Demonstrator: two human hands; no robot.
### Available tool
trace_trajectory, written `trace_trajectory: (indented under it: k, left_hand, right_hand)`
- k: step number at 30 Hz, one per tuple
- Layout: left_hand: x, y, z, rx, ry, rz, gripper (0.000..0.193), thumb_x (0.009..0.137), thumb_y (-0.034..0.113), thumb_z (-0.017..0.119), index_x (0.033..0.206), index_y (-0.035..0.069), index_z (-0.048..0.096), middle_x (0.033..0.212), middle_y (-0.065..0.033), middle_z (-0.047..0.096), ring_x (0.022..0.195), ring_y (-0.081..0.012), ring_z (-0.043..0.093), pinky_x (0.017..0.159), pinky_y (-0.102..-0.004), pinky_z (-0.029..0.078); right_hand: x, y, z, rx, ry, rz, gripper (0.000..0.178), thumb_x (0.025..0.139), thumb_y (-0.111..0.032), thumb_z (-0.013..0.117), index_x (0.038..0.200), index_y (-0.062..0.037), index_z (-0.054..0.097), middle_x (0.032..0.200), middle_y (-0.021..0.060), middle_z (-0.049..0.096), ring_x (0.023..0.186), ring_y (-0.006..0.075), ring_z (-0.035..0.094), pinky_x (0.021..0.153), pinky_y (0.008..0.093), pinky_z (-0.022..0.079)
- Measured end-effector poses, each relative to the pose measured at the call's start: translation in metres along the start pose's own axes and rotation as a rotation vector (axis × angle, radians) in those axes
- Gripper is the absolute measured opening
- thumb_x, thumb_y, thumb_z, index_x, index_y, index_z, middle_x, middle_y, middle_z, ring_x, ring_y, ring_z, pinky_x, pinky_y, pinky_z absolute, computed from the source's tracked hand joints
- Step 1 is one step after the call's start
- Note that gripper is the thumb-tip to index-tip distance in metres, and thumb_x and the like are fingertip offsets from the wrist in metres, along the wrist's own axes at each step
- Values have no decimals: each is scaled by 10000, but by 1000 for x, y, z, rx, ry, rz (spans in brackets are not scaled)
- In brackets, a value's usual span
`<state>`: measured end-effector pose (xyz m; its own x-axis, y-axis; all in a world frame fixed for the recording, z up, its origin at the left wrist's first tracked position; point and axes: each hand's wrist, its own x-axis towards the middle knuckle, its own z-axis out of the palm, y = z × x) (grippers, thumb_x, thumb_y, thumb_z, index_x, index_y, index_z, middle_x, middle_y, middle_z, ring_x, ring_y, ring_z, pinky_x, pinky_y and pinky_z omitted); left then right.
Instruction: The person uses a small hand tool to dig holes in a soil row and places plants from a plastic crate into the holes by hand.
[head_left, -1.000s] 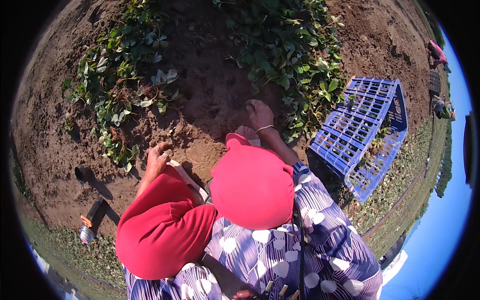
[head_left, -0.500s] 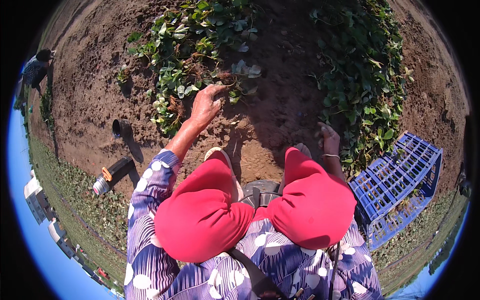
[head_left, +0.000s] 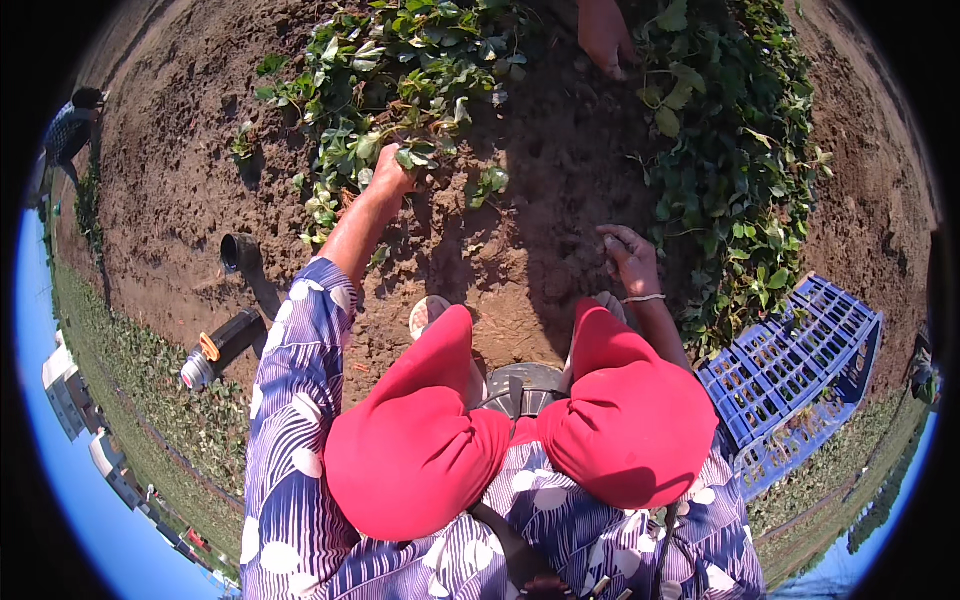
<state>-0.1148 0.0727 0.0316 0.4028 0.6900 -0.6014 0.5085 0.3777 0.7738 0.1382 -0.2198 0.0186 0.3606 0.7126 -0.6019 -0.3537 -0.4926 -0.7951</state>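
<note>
My left hand [head_left: 392, 174] reaches forward to the edge of a heap of leafy green plants [head_left: 400, 80]. Its fingers are closed on a leafy plant [head_left: 416, 152]; leaves hide the fingertips. My right hand [head_left: 634, 264], with a pale band at the wrist, hovers over shaded brown soil [head_left: 560, 200]. Its fingers are loosely bent and apart, with nothing visible between them. A small leafy sprig [head_left: 487, 186] lies on the soil between my hands.
Another person's hand [head_left: 605, 42] comes in at the top, beside the right-hand row of plants [head_left: 740, 170]. A blue plastic crate [head_left: 790, 360] stands at my right. Left lie a dark bottle [head_left: 225, 345] and a black cup [head_left: 238, 252]. Farther left, a person [head_left: 70, 128] bends down.
My left hand has moved forward and left onto the leafy plants and closed there. My right hand has shifted left, its fingers stretching out. Another person's hand has appeared at the top.
</note>
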Motion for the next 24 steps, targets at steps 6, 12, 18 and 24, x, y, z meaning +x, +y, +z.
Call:
trace_trajectory:
  k: [6, 12, 18, 24]
  left_hand:
    - [-79, 8, 82, -232, -406, 104, 229, 889, 144, 575, 1076, 18, 616, 777, 64, 575, 633, -49, 490, 583, -225, 430]
    - [-123, 25, 141, 107, -477, 141, 448, 926, 225, 588, 1308, 10, 496, 989, -6, 628, 761, -34, 535, 647, -196, 450]
    - [-130, 31, 147, 294, -602, 192, 557, 924, 102, 535, 1424, 18, 305, 1187, -98, 594, 970, -124, 571, 796, -258, 483]
    - [-107, -17, 98, 314, -478, 94, 557, 880, 136, 565, 1373, -33, 367, 1253, -162, 555, 1057, -216, 578, 881, -316, 485]
  right_hand:
    - [-1, -43, 58, 51, -224, -68, 235, 892, -152, 596, 1090, -36, 649, 765, -24, 603, 572, 36, 455, 517, 192, 377]
    - [-14, 4, 50, -167, -111, -288, 410, 733, -422, 713, 941, -70, 686, 816, 102, 688, 769, 196, 654, 692, 342, 491]
    - [-31, 3, 31, -4, 44, -385, 259, 751, -189, 717, 970, -55, 678, 854, 60, 700, 760, 141, 627, 699, 314, 491]
    - [-54, 75, -85, 40, 646, -309, 187, 764, -150, 749, 890, -21, 696, 772, 8, 668, 662, 87, 580, 593, 271, 461]
